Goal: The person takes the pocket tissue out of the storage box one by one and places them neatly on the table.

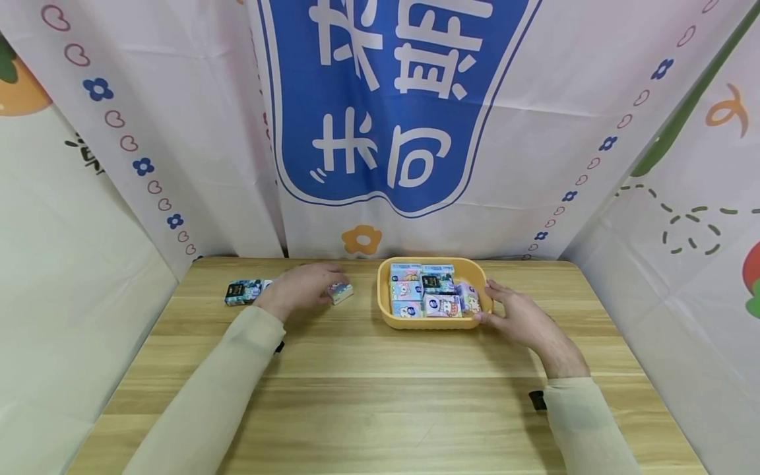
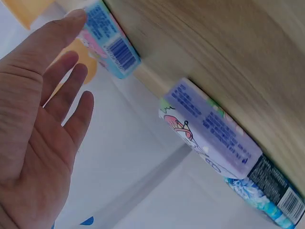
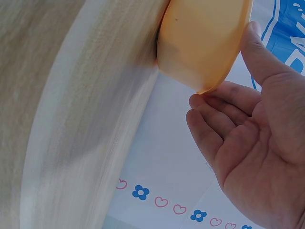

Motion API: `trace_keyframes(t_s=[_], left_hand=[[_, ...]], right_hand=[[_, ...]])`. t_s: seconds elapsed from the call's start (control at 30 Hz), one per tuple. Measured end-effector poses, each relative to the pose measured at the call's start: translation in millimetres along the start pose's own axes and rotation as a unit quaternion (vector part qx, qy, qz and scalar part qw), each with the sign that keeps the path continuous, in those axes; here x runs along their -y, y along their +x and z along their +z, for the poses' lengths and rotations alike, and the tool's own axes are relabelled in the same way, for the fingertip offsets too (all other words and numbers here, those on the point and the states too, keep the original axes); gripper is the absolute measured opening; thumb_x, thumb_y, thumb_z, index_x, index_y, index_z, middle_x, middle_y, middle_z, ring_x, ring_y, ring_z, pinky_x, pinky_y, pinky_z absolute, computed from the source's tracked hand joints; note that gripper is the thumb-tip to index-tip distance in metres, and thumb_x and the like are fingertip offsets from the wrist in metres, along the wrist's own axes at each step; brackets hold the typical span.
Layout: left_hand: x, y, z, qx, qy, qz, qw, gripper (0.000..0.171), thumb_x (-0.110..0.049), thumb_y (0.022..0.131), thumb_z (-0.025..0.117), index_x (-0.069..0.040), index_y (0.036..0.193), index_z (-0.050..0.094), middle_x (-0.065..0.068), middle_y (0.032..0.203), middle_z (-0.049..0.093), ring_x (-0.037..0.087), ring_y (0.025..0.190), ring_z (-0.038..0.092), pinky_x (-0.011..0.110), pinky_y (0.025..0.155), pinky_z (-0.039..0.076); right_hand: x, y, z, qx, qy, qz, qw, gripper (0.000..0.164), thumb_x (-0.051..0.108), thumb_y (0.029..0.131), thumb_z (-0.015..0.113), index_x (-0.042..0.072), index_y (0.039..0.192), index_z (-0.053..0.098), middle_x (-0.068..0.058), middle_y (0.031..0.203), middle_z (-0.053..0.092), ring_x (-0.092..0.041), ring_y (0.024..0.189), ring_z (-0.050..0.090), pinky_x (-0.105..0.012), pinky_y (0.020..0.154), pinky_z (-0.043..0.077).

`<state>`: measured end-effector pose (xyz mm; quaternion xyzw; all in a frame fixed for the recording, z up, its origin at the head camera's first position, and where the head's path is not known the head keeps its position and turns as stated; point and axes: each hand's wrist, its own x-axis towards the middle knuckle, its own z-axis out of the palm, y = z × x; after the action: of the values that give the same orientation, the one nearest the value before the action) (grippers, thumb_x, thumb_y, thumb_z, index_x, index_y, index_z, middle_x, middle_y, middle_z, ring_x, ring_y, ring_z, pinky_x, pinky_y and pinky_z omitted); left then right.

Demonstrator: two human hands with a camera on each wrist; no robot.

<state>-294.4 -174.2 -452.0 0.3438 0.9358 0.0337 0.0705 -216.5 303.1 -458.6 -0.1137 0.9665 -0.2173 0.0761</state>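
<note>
A small blue-and-pink tissue pack point(image 2: 112, 43) sits at my left hand point(image 1: 303, 287), turned at an angle on the table. In the left wrist view, the thumb lies against its end; the index finger is hidden, and the other fingers are bent apart from the pack. My right hand point(image 1: 522, 316) holds the right end of a yellow plastic basket point(image 1: 436, 324), thumb at the rim and fingers against the outer wall point(image 3: 205, 43). Several tissue packs point(image 1: 406, 290) lie inside the basket, mostly flat, with one tilted pack point(image 1: 469, 298) near the right hand.
Left of the left hand, a dark blue tissue pack point(image 1: 242, 292) and a lilac tissue pack point(image 2: 209, 126) lie end to end. The wooden table point(image 1: 380, 409) meets a printed curtain point(image 1: 225, 165) at the back, with white hangings at both sides.
</note>
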Motion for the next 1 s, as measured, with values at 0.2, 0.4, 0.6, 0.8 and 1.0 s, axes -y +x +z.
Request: trace_keyframes(t_s=[0.2, 0.4, 0.6, 0.8, 1.0], left_hand=[[4.4, 5.1, 1.1, 0.007, 0.003, 0.032, 0.9995, 0.05, -0.002, 0.104, 0.087, -0.01, 0.153, 0.076, 0.014, 0.164, 0.074, 0.036, 0.156, 0.069, 0.053, 0.135, 0.057], [3.2, 7.7, -2.2, 0.009, -0.019, 0.021, 0.9996, 0.044, -0.003, 0.108, 0.082, -0.013, 0.151, 0.079, 0.008, 0.156, 0.079, 0.032, 0.15, 0.074, 0.051, 0.131, 0.06], [3.2, 11.2, -3.8, -0.001, -0.028, 0.015, 0.9995, 0.039, -0.013, 0.107, 0.087, -0.012, 0.146, 0.082, 0.009, 0.149, 0.083, 0.034, 0.144, 0.076, 0.053, 0.129, 0.061], [4.2, 14.5, -2.9, 0.002, -0.048, 0.002, 0.9989, 0.039, -0.013, 0.107, 0.086, -0.011, 0.145, 0.082, 0.01, 0.149, 0.083, 0.033, 0.143, 0.077, 0.052, 0.128, 0.062], [7.8, 17.2, 0.1, -0.007, -0.056, -0.002, 0.9984, 0.032, -0.007, 0.108, 0.084, -0.009, 0.14, 0.085, 0.01, 0.141, 0.086, 0.032, 0.135, 0.08, 0.051, 0.123, 0.065]], right_hand=[[0.4, 0.3, -0.2, 0.0, -0.002, -0.002, 1.0, 0.085, 0.05, 0.112, 0.078, -0.004, 0.172, 0.05, -0.027, 0.189, 0.035, -0.06, 0.171, 0.038, -0.077, 0.14, 0.035], [-1.5, 0.5, -0.3, 0.001, 0.002, 0.001, 1.0, 0.085, 0.047, 0.113, 0.079, -0.003, 0.173, 0.049, -0.026, 0.19, 0.033, -0.06, 0.173, 0.037, -0.077, 0.141, 0.034], [-2.5, 0.6, -0.1, 0.003, 0.001, 0.002, 1.0, 0.085, 0.047, 0.113, 0.079, -0.004, 0.174, 0.048, -0.026, 0.19, 0.033, -0.059, 0.173, 0.036, -0.076, 0.142, 0.033], [-2.2, 1.7, 1.2, 0.003, -0.004, 0.0, 1.0, 0.086, 0.048, 0.113, 0.078, -0.003, 0.174, 0.048, -0.025, 0.19, 0.033, -0.059, 0.173, 0.037, -0.076, 0.141, 0.034], [-3.2, 2.4, 2.0, 0.003, -0.003, 0.001, 1.0, 0.085, 0.048, 0.113, 0.078, -0.003, 0.173, 0.049, -0.026, 0.19, 0.033, -0.06, 0.173, 0.037, -0.077, 0.141, 0.034]])
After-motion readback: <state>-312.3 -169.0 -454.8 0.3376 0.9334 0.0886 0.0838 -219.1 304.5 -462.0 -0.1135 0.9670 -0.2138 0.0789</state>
